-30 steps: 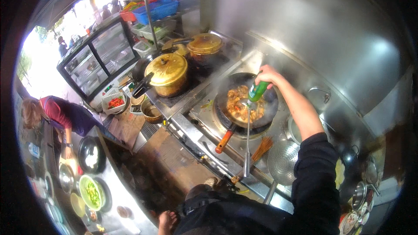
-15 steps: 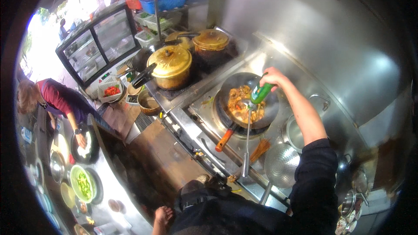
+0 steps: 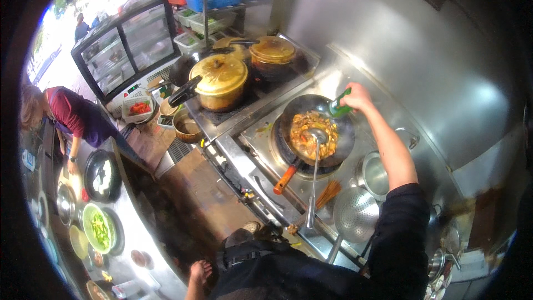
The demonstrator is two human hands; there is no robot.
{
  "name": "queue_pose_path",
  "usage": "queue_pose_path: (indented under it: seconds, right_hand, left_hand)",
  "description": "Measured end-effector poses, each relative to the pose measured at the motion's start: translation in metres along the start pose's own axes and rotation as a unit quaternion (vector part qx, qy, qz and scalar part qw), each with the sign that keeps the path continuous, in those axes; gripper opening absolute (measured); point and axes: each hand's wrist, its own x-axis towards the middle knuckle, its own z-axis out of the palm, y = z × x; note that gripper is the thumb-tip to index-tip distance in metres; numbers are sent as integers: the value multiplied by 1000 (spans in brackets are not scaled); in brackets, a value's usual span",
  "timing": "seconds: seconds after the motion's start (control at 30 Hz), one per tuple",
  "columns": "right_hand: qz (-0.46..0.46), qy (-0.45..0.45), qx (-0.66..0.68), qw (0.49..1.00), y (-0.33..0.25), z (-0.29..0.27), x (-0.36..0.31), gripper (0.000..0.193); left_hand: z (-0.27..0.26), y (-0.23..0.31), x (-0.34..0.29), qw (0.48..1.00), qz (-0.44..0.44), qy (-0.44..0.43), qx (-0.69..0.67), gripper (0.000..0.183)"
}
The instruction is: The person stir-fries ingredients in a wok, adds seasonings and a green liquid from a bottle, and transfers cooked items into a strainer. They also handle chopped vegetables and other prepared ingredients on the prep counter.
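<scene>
My right hand [image 3: 356, 98] grips a green bottle [image 3: 339, 105], held tilted over the far right rim of a black wok [image 3: 348, 136]. Chunky browned food in reddish sauce [image 3: 300, 129] lies in the wok. A long-handled metal ladle [image 3: 315, 172] rests with its bowl on the food, its handle reaching toward me, held by no hand. The wok's wooden handle [image 3: 285, 180] points to the lower left. My left hand [image 3: 201, 271] hangs low beside my body, fingers curled in, with nothing visible in it.
Dented gold pots [image 3: 219, 82] with lids stand on the left burners. Right of the wok are a bamboo brush [image 3: 328, 193], a perforated strainer [image 3: 356, 215] and a metal pot [image 3: 375, 175]. At the left counter a co-worker [image 3: 78, 111] leans near a bowl of green vegetables [image 3: 99, 229].
My right hand has drawn the green bottle up and right, away from the ladle's bowl. The co-worker's hand has left the dark round pan and moved left.
</scene>
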Motion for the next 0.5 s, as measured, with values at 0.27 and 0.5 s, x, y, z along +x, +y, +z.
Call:
queue_pose_path:
  seconds: [0.27,0.5]
  right_hand:
    - [67,-21,144,987,33,-1,4,51]
    - [34,-21,16,999,26,-5,-4,64]
  left_hand:
    - [32,22,-42,998,4,55,-2,18]
    - [5,25,-3,1000,-3,23,18,18]
